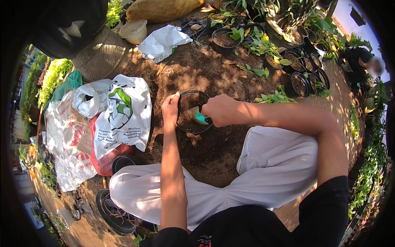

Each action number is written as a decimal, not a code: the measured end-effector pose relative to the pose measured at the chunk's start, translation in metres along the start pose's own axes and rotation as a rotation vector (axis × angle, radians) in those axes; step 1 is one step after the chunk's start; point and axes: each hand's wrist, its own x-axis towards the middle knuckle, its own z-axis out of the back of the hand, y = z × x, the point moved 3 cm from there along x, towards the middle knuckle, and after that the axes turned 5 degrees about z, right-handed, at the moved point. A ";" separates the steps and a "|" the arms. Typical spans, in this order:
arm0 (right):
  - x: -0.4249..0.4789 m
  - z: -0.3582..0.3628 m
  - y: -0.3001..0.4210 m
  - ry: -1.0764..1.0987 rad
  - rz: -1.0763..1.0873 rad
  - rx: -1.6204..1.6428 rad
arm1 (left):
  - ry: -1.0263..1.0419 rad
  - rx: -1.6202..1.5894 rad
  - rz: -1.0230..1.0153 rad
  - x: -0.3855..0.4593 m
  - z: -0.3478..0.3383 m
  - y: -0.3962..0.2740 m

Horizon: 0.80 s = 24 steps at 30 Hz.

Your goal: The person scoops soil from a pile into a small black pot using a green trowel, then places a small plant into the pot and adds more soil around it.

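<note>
A round black plastic pot sits on the soil in front of me, between my bent knees. My left hand grips its left rim, with the thumb on top. In my right hand, at the pot's right side, is a hand trowel with a teal blade. The blade reaches inside the pot and seems to have soil on its pale, worn part. Its dark handle is mostly hidden by my fingers. Dark soil shows inside the pot, though its depth is hard to tell.
To the left lie a printed white plastic sack and a red bag. Several small potted seedlings and cut leafy stems are at the right. A burlap sack lies at the back. Another person is far right.
</note>
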 end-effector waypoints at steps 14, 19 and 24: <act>0.004 0.034 0.006 -0.001 -0.022 -0.109 | 0.013 0.080 0.049 -0.002 0.006 -0.001; 0.003 0.033 0.017 -0.075 -0.018 -0.039 | 0.000 0.067 0.023 0.005 0.009 0.010; 0.010 0.006 -0.014 0.245 -0.301 0.253 | -0.001 0.011 0.024 -0.002 -0.002 -0.001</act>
